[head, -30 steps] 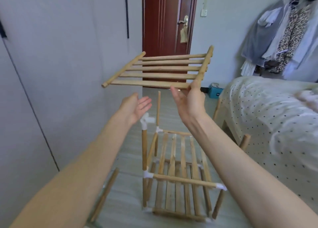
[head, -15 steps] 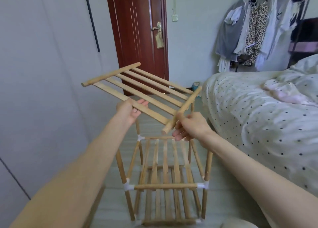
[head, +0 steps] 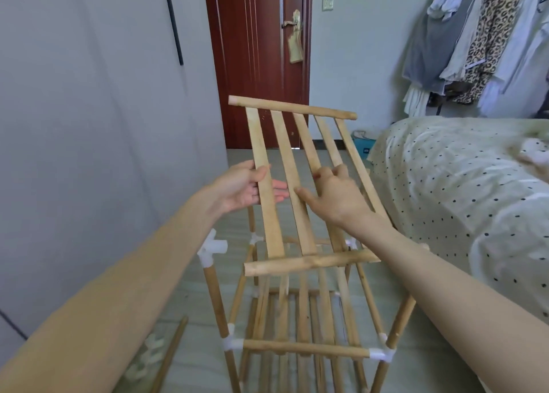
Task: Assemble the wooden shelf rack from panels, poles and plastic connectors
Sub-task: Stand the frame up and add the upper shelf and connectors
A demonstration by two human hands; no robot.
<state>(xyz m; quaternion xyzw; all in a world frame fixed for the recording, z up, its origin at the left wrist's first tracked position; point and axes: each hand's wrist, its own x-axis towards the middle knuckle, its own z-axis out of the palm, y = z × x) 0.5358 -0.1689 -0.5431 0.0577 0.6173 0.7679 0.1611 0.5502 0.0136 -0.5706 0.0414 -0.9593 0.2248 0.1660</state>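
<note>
Nearest to me is the half-built rack (head: 300,348) standing on the floor, two slatted levels already in, white connectors (head: 233,343) at the corners. The front-left pole (head: 215,297) has a bare connector (head: 211,248) on top, waiting for the next level. A loose pole (head: 169,354) and what looks like a few spare connectors lie on the floor to the left, too blurry to count.

Above that, the panel (head: 300,181) is up in the air over the rack, tilted, far rail higher than the near one, touching nothing but the hands. Left hand (head: 243,189) is under the leftmost slat, fingers mostly straight and spread, thumb hooked over the top edge, so more a cradle than a real grab. Right hand (head: 332,193) comes in from above with fingers curled around one of the middle-right slats.

My guess on handling: the panel looks light and stiff, just thin slats between two round rails. The slats seem the weak bit, so I'd shift the hold out to the rails near the ends, since those ends probably have to go into the connectors. Smooth wood, could slip if held loosely.

Further back: a dotted bed (head: 445,190) on the right, a dark red door (head: 258,60) straight ahead, clothes (head: 481,42) hanging in the far right corner.
</note>
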